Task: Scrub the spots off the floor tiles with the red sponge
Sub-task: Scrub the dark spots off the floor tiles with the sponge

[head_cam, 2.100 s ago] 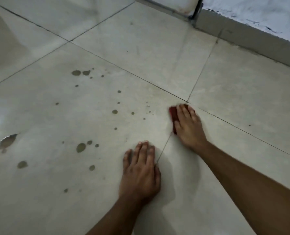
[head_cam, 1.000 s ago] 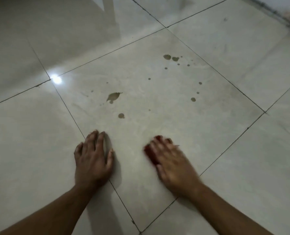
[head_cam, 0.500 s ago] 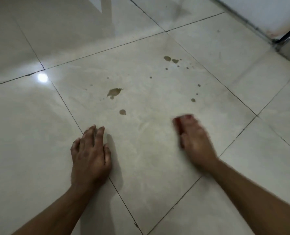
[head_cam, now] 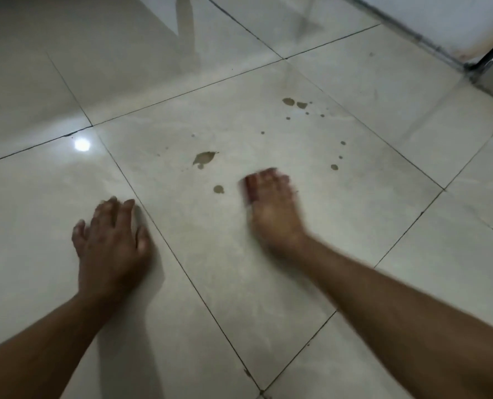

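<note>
Nearest the camera, 2 bare forearms reach forward over the pale floor tiles (head_cam: 239, 283). The left hand (head_cam: 111, 240) lies flat on the floor beside a grout line (head_cam: 182, 269), fingers spread and apart, holding nothing; it reads as a brace for the person's weight. The right hand (head_cam: 271, 208) is blurred and presses palm-down on the red sponge (head_cam: 250, 188), of which only a narrow edge shows at the left of the fingers. The fingers lie together over the sponge, pinning it to the tile more than clutching it.

The tile surface between the 2 hands and just behind the sponge looks free of marks, so the near part of this tile appears to be done, though dull light and glare make that a judgement only.

Just left of the sponge sits a round spot (head_cam: 218, 189), near but not yet touched. Beyond it lies the largest stain (head_cam: 203, 158), leaf-shaped, with a small drop at its foot. To the right, a few small spots (head_cam: 334, 167) run away from the hand. Farther still, a cluster of spots (head_cam: 293, 103) sits near the tile's far edge.

Most of the visible marks therefore remain; the work seems under way but well short of finished, with the round spot the likeliest next target.

A wall base (head_cam: 429, 44) crosses the far right corner.
</note>
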